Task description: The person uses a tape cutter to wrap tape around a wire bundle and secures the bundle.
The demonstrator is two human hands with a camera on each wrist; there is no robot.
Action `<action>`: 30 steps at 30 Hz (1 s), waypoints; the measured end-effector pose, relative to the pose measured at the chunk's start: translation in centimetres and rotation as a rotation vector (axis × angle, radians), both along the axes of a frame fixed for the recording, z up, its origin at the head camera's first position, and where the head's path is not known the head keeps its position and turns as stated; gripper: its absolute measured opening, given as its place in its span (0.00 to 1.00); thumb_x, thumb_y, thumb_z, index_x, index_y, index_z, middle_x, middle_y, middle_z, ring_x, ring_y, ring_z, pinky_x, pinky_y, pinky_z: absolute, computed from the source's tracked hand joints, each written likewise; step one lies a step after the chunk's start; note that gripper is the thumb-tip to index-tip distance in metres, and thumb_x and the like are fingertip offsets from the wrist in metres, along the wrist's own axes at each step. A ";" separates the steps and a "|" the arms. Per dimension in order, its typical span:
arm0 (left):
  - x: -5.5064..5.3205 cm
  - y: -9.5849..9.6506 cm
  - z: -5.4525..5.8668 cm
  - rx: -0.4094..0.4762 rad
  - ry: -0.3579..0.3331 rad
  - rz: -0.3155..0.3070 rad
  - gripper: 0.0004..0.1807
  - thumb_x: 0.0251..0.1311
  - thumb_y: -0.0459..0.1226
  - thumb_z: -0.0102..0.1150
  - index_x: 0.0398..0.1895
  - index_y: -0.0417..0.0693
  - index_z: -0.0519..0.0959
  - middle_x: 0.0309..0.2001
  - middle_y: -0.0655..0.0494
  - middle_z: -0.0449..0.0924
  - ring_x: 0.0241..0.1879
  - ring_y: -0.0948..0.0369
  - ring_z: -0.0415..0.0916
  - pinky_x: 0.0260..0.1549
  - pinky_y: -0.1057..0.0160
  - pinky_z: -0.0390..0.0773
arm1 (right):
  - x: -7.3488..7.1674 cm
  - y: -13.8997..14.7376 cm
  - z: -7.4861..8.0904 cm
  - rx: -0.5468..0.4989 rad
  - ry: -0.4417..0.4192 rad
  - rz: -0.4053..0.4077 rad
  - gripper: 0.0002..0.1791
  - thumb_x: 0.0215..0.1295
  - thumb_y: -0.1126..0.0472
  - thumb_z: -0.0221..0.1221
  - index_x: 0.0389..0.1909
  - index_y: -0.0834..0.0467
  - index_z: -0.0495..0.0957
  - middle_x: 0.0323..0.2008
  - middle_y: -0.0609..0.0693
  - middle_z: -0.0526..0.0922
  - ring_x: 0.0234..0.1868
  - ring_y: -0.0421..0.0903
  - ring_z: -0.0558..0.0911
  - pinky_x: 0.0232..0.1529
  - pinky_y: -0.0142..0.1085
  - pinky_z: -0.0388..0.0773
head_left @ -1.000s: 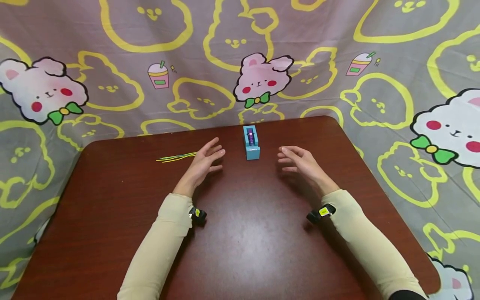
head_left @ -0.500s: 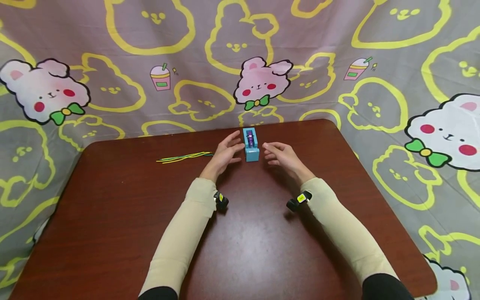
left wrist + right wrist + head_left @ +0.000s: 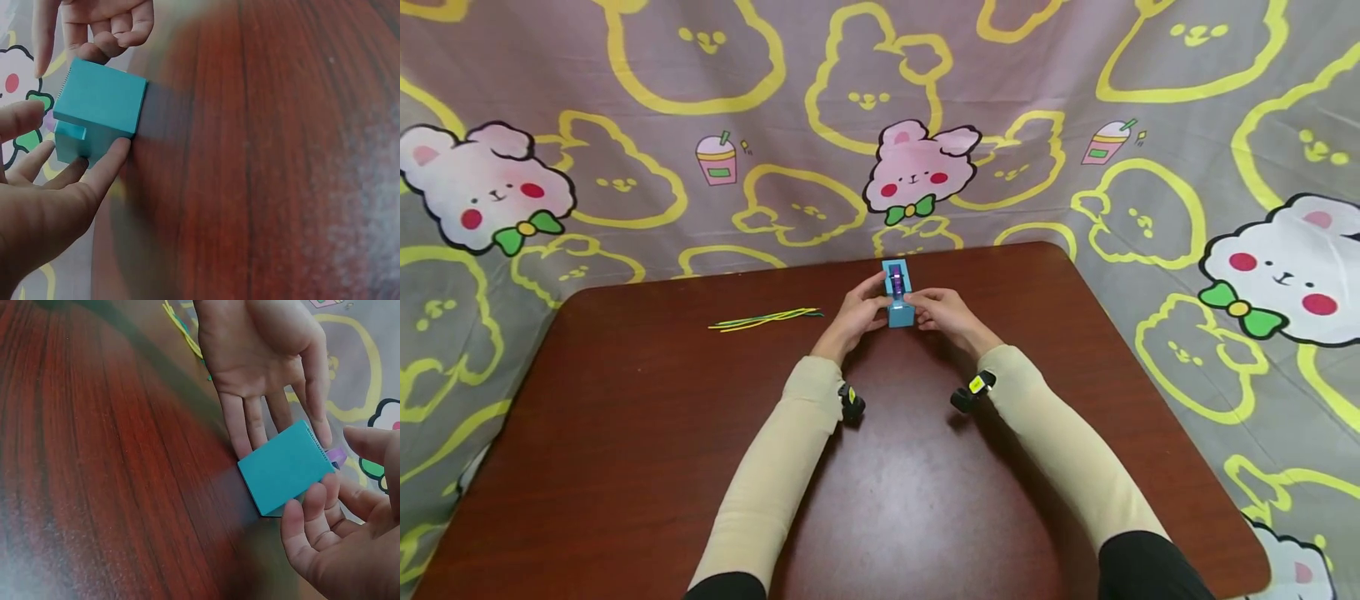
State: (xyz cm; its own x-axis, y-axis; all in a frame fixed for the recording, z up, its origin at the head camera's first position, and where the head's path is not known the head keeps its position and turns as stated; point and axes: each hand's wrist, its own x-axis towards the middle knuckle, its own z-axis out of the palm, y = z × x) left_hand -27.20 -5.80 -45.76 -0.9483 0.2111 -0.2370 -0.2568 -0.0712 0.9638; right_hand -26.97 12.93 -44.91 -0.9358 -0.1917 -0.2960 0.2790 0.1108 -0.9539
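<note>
A light-blue tape dispenser (image 3: 901, 314) with a purple roll (image 3: 897, 281) stands near the table's back edge. In the head view my left hand (image 3: 856, 314) is at its left side and my right hand (image 3: 951, 315) at its right. The left wrist view shows the left fingertips (image 3: 119, 150) against the dispenser's side, the thumb apart from it. Slightly bent, the right fingers (image 3: 300, 519) lie against the opposite side in the right wrist view, and that thumb points over the cutter end. Neither hand visibly pinches it.
Several thin yellow and green strands (image 3: 763, 318) lie on the brown table (image 3: 647, 417) left of the hands. A patterned curtain (image 3: 805, 75) hangs right behind the table's back edge and along its sides.
Both hands have moved inward from either side until they meet the tape dispenser. The dispenser stays in place, and the strands lie as before, now uncovered by the left hand.
</note>
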 end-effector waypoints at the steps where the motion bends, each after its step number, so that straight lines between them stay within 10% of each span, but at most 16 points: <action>1: 0.0 0.0 -0.1 -0.002 -0.001 -0.002 0.33 0.69 0.31 0.56 0.76 0.60 0.65 0.73 0.51 0.62 0.63 0.52 0.71 0.59 0.46 0.73 | -0.1 -0.1 0.0 0.001 0.000 0.001 0.22 0.70 0.54 0.64 0.54 0.68 0.79 0.27 0.50 0.74 0.26 0.41 0.75 0.38 0.36 0.81; 30: -0.3 0.0 -0.2 -0.058 0.051 -0.005 0.32 0.68 0.31 0.56 0.74 0.62 0.68 0.75 0.51 0.59 0.59 0.50 0.75 0.56 0.49 0.76 | -1.6 -0.8 0.2 0.070 0.032 0.001 0.15 0.67 0.58 0.66 0.43 0.68 0.84 0.18 0.48 0.70 0.21 0.42 0.69 0.32 0.35 0.77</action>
State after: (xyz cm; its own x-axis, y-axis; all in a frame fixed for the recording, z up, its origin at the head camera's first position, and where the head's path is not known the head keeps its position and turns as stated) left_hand -27.48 -5.79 -45.95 -0.9585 0.2028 -0.2005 -0.2074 -0.0134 0.9782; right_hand -28.53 12.12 -44.73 -0.9446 -0.1728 -0.2791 0.2487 0.1783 -0.9520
